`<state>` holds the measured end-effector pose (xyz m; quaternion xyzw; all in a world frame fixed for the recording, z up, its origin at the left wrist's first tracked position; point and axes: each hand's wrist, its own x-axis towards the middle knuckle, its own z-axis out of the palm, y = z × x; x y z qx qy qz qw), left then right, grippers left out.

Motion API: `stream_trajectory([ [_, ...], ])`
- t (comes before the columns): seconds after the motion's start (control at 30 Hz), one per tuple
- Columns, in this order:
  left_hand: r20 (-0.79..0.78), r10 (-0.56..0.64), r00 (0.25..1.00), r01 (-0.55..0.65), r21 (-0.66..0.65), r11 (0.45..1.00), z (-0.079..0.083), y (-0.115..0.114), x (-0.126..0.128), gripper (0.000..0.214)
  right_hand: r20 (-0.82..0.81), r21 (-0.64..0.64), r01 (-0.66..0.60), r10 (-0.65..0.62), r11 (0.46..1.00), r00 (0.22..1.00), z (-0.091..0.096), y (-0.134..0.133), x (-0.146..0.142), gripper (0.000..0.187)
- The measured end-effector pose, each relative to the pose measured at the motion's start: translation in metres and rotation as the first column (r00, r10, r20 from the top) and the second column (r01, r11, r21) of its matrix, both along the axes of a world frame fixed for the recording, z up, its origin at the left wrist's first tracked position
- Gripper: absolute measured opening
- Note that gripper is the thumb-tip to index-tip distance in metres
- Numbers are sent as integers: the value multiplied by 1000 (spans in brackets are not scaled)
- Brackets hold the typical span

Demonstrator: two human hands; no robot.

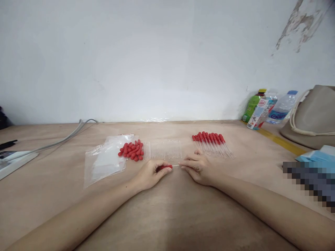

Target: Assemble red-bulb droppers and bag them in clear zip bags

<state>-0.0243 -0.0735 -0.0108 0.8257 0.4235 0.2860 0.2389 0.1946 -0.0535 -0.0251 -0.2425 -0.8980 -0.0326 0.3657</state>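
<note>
My left hand [151, 173] is closed around a red rubber bulb [165, 167]. My right hand [196, 168] pinches the thin clear glass tube [176, 165] that meets the bulb; the two hands hold one dropper between them just above the table. Behind my left hand lies a pile of loose red bulbs [132, 150]. A row of clear glass tubes [163, 149] lies beside the pile. Behind my right hand a row of finished droppers with red bulbs [211, 143] lies side by side.
Empty clear plastic bags [106, 160] lie left of the bulbs. A grey cable [65, 137] runs to the wall. Bottles [261, 108] and a beige bag [314, 118] stand at the right, with a blue packet [318, 155] nearer. A flat device [13, 160] lies far left.
</note>
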Motion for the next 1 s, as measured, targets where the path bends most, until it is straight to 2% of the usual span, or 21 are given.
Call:
stream_trajectory([
  [0.13,-8,5,1000,-6,-1,1000,0,-1,2,24,75,17,13,-14,1000,997,3,-3,-1,22],
  [0.43,-45,-19,999,22,78,997,-1,-1,3,20,153,-34,54,-49,998,987,3,-5,-8,25],
  [0.63,-100,-47,994,59,119,991,-1,-1,2,19,198,-152,96,-64,984,978,-1,-8,-13,25],
  [0.73,-120,-72,990,88,137,987,-2,-2,2,18,219,-241,76,-23,968,975,0,-8,-15,22],
  [0.87,-100,-66,993,79,133,988,-2,-2,2,18,194,-346,48,21,937,981,6,-9,-19,22],
  [1.0,-54,-30,998,36,113,993,-1,-1,1,19,228,-364,91,-7,927,974,19,-11,-20,21],
])
